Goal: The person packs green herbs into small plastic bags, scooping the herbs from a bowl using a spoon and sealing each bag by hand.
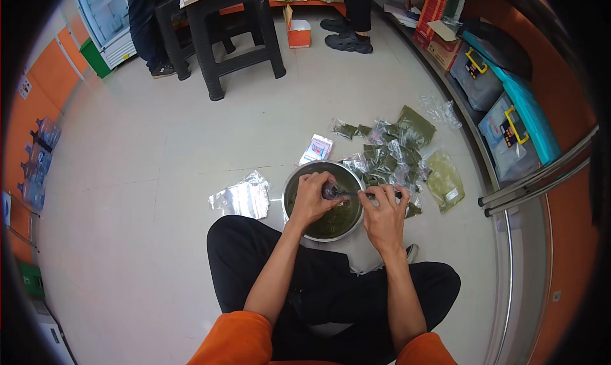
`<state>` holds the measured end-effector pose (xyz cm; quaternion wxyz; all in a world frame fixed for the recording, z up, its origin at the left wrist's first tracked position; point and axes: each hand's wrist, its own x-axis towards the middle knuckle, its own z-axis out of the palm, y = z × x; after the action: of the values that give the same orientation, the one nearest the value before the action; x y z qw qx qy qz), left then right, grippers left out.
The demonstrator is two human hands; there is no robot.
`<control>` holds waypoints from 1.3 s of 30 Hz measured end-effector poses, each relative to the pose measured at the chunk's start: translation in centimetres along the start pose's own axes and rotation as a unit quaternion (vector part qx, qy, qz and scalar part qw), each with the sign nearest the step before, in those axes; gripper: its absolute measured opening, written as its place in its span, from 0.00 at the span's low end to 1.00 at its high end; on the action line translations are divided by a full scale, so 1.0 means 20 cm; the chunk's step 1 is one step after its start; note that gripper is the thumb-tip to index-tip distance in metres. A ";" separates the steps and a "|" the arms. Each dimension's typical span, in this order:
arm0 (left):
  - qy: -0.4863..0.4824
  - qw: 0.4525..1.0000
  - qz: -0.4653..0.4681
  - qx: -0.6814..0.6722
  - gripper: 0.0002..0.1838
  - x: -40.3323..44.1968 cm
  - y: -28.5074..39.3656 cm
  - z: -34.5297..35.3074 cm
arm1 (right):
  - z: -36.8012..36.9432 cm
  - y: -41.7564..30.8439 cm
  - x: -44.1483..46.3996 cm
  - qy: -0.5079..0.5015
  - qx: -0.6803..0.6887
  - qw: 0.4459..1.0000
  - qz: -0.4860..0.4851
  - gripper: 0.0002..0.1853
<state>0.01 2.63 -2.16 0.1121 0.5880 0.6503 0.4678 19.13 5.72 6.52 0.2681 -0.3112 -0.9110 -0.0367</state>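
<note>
My left hand [310, 199] is closed around a small clear plastic bag [328, 190], held with its mouth toward the right. Between the fingers and thumb of my right hand [386, 217] is a dark-handled spoon [351, 193], its tip at the bag's mouth. Fingers partly hide both the bag and the spoon's head. Both hands are above a round metal bowl [286, 220], which contains a dark green, leafy-looking mass [332, 222]. Left of the bowl lies a stack of flat clear bags [248, 196]. A white and blue packet [316, 149] rests just behind it.
Several small green-filled bags [382, 163] spread over the floor to the right, beside a larger yellow-green bag [445, 182]. Lidded boxes [506, 136] line the right-hand shelf. Black stools [219, 69] and two standing people's legs [356, 12] are farther off. Water bottles [37, 168] stand at left.
</note>
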 end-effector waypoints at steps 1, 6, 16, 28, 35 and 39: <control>-0.008 1.000 -0.008 -0.002 0.25 0.00 0.01 -0.01 | 0.01 0.00 0.01 -0.001 -0.001 1.000 -0.002 0.16; 0.024 1.000 0.011 -0.001 0.26 0.02 0.01 -0.01 | -0.04 0.02 0.01 0.013 -0.001 1.000 0.008 0.16; 0.007 0.995 -0.065 -0.081 0.25 0.02 -0.02 -0.01 | -0.06 0.08 0.02 0.035 0.027 0.998 0.037 0.15; 0.086 0.984 -0.139 -0.067 0.30 -0.01 -0.10 0.03 | 0.30 0.26 -0.13 0.021 0.110 0.973 0.201 0.07; 0.063 0.968 -0.216 -0.108 0.34 -0.06 -0.10 0.05 | 0.41 0.07 -0.10 -0.013 0.217 0.971 0.100 0.14; 0.015 0.940 -0.256 -0.226 0.33 -0.06 -0.04 0.05 | 0.39 -0.08 -0.12 -0.066 0.371 0.916 0.138 0.21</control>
<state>0.44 2.06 -3.79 0.3484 0.3534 0.6576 0.5668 16.08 4.91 -1.09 0.3057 -0.3138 -0.8229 0.3617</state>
